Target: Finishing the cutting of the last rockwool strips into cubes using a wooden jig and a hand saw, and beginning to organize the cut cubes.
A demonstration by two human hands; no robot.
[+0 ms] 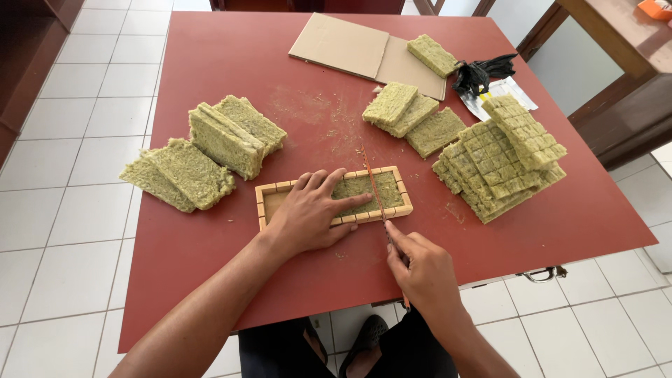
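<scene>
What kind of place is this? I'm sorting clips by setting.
Probably a room at home or a small workshop: a red table on a white tiled floor, stacks of greenish fibre slabs, and a wooden cutting frame.

My red square tabletop [210, 245] carries a slotted wooden frame [333, 196], stacks of greenish fibrous slabs [227, 136], and a scored slab pile [500, 164]. Flat brown cardboard [343, 43] and a crumpled black plastic bag [479, 72] lie at its far edge. Crumbs dust the middle.

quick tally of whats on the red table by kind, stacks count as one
Piles or single pieces of green fibrous slab: 6, counting the scored stack and the uncut pile
Wooden frame jig under the left hand: 1
Thin blade held by the right hand: 1
Cardboard sheet: 1
Black bag: 1
Total: 10
</scene>
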